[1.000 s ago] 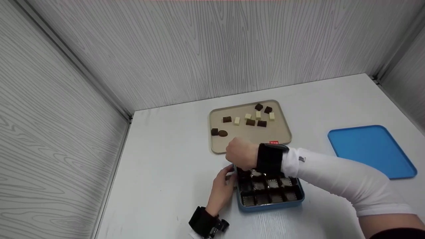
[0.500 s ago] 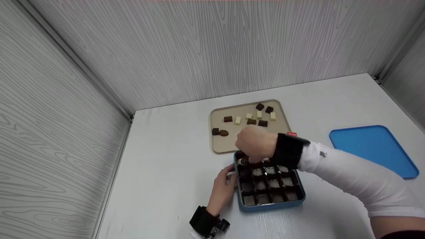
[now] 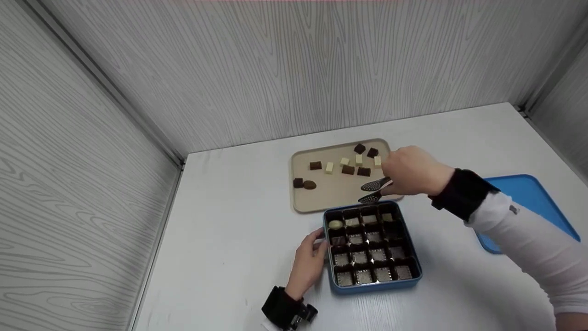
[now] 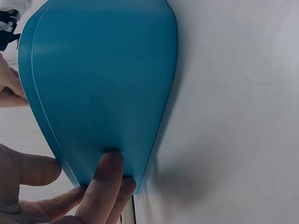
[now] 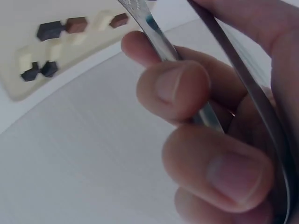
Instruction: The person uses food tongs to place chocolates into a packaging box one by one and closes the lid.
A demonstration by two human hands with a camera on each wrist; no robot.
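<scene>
The right hand (image 3: 413, 172) is gripping tongs (image 3: 374, 191) over the beige tray (image 3: 321, 197), empty tips parted. The left hand (image 3: 308, 262) is pressing relaxed fingers on the blue tin (image 3: 374, 287) at nine o'clock.

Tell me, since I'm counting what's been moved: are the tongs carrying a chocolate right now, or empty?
Empty. In the head view the tongs in the right hand show two bare tips, apart, over the beige tray.
</scene>
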